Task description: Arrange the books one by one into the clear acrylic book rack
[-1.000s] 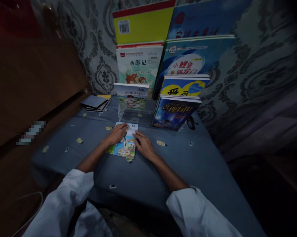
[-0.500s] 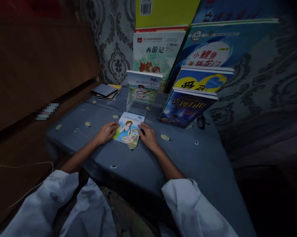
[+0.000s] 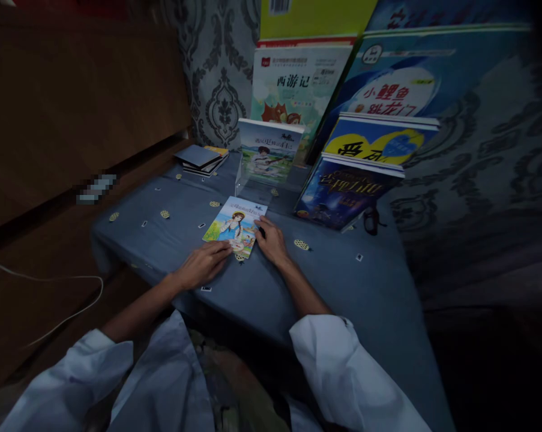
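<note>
A thin paperback book [image 3: 237,223], its cover showing a figure in a blue dress and yellow hat, lies face up on the cloth-covered table [image 3: 325,282]. Across its lower left edge rests my left hand [image 3: 205,264], fingers stretched out flat and close together. My right hand [image 3: 271,241] grips the book's right edge with bent fingers; their undersides are hidden. Just behind this book, another paperback [image 3: 271,153] leans upright in a clear stand [image 3: 240,180].
On the right a tiered display holds several books, a dark blue book [image 3: 347,192] in front. Dark glasses [image 3: 371,221] lie beside it. A small stack of books [image 3: 198,159] sits at the table's back left. A wooden cabinet [image 3: 86,102] stands left, with a white cable [image 3: 72,277] below.
My left hand has slid from the book's left edge down to its lower left edge. My right hand stays at the right edge. The view has shifted slightly.
</note>
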`<action>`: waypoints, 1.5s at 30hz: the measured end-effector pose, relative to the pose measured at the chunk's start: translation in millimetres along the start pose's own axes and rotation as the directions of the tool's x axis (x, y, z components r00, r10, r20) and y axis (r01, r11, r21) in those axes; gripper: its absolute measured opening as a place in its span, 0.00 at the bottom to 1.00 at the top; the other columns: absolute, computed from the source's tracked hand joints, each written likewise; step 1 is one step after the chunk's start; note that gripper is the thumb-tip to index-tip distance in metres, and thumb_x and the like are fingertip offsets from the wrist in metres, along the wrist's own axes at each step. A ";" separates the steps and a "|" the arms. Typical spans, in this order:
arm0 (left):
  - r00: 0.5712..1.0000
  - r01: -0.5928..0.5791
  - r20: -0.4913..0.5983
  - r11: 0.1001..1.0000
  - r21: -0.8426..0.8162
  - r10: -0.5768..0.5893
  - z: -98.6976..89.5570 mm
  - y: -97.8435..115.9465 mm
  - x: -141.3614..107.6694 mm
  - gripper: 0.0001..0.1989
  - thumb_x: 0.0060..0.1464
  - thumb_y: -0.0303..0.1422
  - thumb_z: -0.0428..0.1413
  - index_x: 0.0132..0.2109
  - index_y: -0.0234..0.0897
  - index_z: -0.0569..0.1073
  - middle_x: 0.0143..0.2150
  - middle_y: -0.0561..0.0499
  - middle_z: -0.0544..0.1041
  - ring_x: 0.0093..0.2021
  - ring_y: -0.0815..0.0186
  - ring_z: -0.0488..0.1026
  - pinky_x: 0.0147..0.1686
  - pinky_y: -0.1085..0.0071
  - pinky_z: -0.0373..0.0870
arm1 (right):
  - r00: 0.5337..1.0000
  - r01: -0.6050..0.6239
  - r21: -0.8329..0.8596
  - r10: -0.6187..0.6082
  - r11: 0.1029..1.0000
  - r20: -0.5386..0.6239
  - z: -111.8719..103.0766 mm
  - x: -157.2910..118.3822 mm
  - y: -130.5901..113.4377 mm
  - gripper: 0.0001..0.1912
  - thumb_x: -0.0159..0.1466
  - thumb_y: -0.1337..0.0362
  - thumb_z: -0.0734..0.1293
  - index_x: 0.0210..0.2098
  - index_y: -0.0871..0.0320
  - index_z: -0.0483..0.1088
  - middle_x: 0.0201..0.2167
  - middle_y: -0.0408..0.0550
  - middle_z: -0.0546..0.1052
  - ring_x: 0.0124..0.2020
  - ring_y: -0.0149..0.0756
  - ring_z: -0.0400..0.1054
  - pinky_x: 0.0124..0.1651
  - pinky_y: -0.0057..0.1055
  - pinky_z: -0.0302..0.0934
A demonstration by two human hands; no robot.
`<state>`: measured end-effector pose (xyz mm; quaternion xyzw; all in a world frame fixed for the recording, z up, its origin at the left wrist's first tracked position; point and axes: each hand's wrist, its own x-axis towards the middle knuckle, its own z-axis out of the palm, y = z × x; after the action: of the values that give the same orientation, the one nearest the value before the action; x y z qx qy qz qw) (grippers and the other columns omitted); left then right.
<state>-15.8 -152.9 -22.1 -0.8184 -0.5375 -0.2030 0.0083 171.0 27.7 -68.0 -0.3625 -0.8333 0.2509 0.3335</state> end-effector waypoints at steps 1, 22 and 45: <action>1.000 -0.017 0.013 1.000 0.001 0.017 2.2 5.6 5.5 0.18 0.68 0.31 0.46 0.60 0.38 0.71 0.59 0.44 0.74 0.62 0.60 0.69 0.63 0.60 0.67 | 1.000 -0.001 0.004 0.001 1.000 -0.002 -0.1 -0.2 0.3 0.19 0.64 0.65 0.64 0.53 0.57 0.76 0.60 0.53 0.74 0.63 0.48 0.65 0.67 0.49 0.56; 0.958 0.228 0.115 0.942 0.244 -0.262 29.7 46.8 68.1 0.15 0.63 0.27 0.49 0.56 0.39 0.68 0.68 0.39 0.64 0.68 0.39 0.58 0.59 0.31 0.58 | 0.997 0.005 0.145 0.006 0.989 -0.079 -7.6 -1.1 1.4 0.20 0.64 0.68 0.59 0.51 0.56 0.76 0.54 0.52 0.78 0.57 0.43 0.71 0.63 0.46 0.61; 0.972 0.158 0.140 0.965 0.210 -0.190 -22.4 -67.7 21.4 0.26 0.59 0.20 0.44 0.61 0.43 0.68 0.65 0.47 0.71 0.65 0.62 0.68 0.63 0.61 0.66 | 0.996 -0.018 -0.018 0.016 1.000 -0.092 -18.8 -13.4 -18.7 0.17 0.66 0.68 0.60 0.49 0.57 0.77 0.42 0.54 0.79 0.45 0.44 0.73 0.53 0.40 0.67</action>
<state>-75.6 -110.8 -8.1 -0.7767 -0.6238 -0.0827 0.0285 183.6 9.3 -48.3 -0.3838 -0.8164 0.2287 0.3660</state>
